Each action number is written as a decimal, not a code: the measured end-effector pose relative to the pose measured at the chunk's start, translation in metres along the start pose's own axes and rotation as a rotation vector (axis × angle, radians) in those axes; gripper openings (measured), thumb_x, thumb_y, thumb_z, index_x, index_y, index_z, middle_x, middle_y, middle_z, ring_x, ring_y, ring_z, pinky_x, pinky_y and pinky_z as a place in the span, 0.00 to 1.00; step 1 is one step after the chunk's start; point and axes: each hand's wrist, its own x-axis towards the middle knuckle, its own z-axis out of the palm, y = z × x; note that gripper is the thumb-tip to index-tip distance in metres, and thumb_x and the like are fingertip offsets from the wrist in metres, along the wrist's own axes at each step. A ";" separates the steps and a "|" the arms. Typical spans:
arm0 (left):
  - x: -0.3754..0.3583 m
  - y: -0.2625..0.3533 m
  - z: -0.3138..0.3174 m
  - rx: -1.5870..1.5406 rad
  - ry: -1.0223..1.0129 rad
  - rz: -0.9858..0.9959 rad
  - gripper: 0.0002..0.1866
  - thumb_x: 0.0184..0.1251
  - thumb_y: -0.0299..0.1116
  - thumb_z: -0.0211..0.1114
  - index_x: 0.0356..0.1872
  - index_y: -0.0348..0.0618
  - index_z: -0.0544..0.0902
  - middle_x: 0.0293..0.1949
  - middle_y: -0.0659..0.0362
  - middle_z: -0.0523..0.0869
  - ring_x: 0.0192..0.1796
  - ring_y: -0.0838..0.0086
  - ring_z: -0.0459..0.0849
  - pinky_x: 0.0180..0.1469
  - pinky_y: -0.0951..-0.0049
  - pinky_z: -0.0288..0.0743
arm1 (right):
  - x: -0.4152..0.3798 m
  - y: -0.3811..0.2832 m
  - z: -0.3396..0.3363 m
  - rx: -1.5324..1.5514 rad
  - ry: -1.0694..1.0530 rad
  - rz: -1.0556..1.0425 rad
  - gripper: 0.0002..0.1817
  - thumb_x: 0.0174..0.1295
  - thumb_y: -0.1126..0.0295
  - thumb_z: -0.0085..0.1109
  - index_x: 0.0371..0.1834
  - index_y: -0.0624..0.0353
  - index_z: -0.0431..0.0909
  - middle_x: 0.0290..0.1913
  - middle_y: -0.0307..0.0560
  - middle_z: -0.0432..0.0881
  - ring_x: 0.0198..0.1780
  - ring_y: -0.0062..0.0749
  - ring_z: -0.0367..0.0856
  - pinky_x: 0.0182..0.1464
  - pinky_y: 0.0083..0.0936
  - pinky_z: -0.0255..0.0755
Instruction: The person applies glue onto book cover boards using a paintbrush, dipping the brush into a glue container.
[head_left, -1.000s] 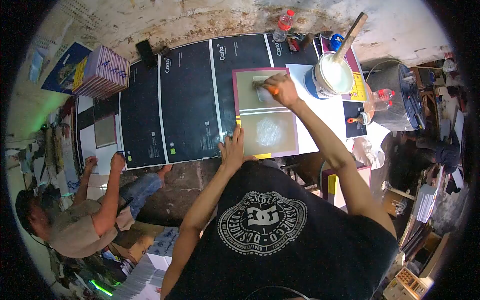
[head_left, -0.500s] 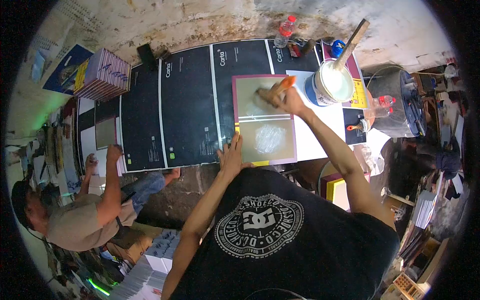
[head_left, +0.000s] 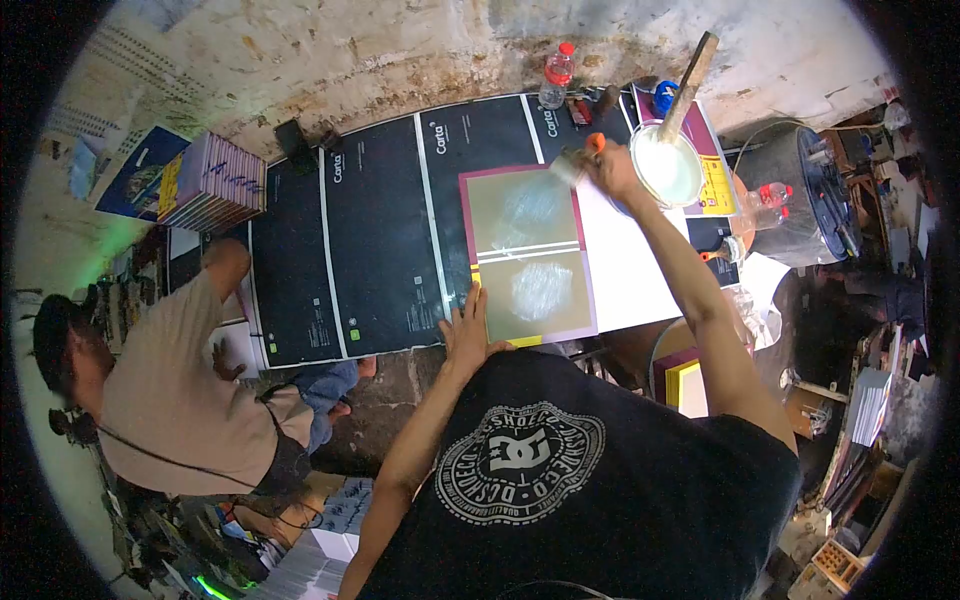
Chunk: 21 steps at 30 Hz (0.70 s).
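My right hand grips a paintbrush with an orange handle, its bristles at the upper right corner of an opened book cover. This cover has two greyish-brown boards with a purple and yellow border. White wet-looking smears lie on both boards. My left hand rests with fingers spread at the cover's lower left edge. Just right of my right hand stands a bucket of white liquid, with a wooden stick leaning in it.
Black boards line the table. White paper lies right of the cover. A stack of books stands at the left, near a co-worker bent over the table. A bottle stands against the wall; another brush lies right.
My right hand has moved the brush up and right, from the upper board to its corner near the bucket. The upper smear now shows more widely. The co-worker has leaned further over the table.
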 end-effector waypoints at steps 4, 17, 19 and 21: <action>-0.001 0.002 -0.004 -0.019 -0.015 -0.010 0.66 0.34 0.60 0.80 0.76 0.45 0.56 0.79 0.61 0.51 0.59 0.52 0.72 0.52 0.44 0.64 | -0.009 -0.050 -0.032 0.340 0.046 -0.161 0.13 0.58 0.58 0.65 0.35 0.56 0.80 0.35 0.55 0.82 0.35 0.57 0.82 0.39 0.48 0.74; 0.002 0.008 -0.007 -0.027 -0.075 -0.073 0.67 0.32 0.56 0.83 0.77 0.46 0.54 0.80 0.61 0.50 0.62 0.52 0.72 0.56 0.38 0.63 | 0.020 -0.059 -0.007 0.496 -0.267 -0.396 0.18 0.58 0.49 0.63 0.38 0.53 0.84 0.36 0.57 0.84 0.37 0.54 0.84 0.42 0.47 0.76; 0.001 0.008 -0.006 -0.020 -0.058 -0.063 0.67 0.32 0.56 0.83 0.77 0.46 0.53 0.80 0.61 0.49 0.62 0.52 0.72 0.56 0.39 0.63 | 0.035 -0.061 0.023 0.239 -0.409 -0.364 0.19 0.57 0.48 0.64 0.33 0.55 0.84 0.34 0.58 0.84 0.35 0.54 0.84 0.40 0.47 0.76; 0.000 0.010 -0.006 -0.019 -0.069 -0.070 0.67 0.32 0.55 0.83 0.77 0.46 0.53 0.80 0.61 0.49 0.61 0.53 0.72 0.56 0.39 0.64 | 0.059 -0.046 0.029 0.135 -0.314 -0.316 0.23 0.56 0.47 0.64 0.25 0.59 0.83 0.27 0.58 0.83 0.31 0.56 0.84 0.36 0.47 0.76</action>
